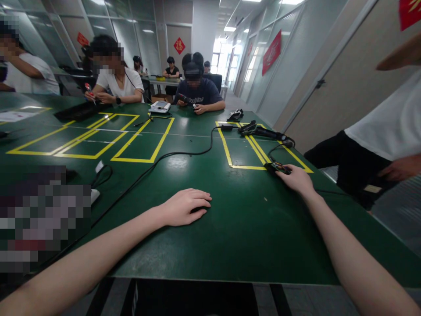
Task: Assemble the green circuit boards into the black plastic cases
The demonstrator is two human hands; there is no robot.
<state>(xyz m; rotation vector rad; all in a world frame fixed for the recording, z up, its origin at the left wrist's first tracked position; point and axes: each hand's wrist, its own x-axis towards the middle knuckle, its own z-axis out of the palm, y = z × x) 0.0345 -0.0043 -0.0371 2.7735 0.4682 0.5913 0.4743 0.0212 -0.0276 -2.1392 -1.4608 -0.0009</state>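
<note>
Rests the left hand (182, 207) palm down on the green table (230, 250), with fingers loosely extended and thumb a little apart; holds nothing visible there, but cannot see beneath the palm. Reaches the right hand (297, 179) out to the gadget (275, 166), small and dark with coloured bits, at the near edge of the yellow tape (248, 167). Bends those fingers partly at its near end, covering some of it; cannot tell whether gripping or merely touching.

Beyond the gadget, shows dark gear (263, 131) lying across the tape, too jumbled to sort piece from piece. Near it, shows a black cable (184, 153) running leftward down the table, then lost to sight by the left forearm (98, 250). At the left, hides much under a pixelated patch (42, 219), leaving just the edge of a white object (94, 196) peeking out.

Across the table, blurs out the faces of seated people (207, 92); cannot make out the small items in the middle one's hands. At the right, cuts off a standing person (381, 114) above the shoulders. At the top corner, crops a red sign (410, 13).
</note>
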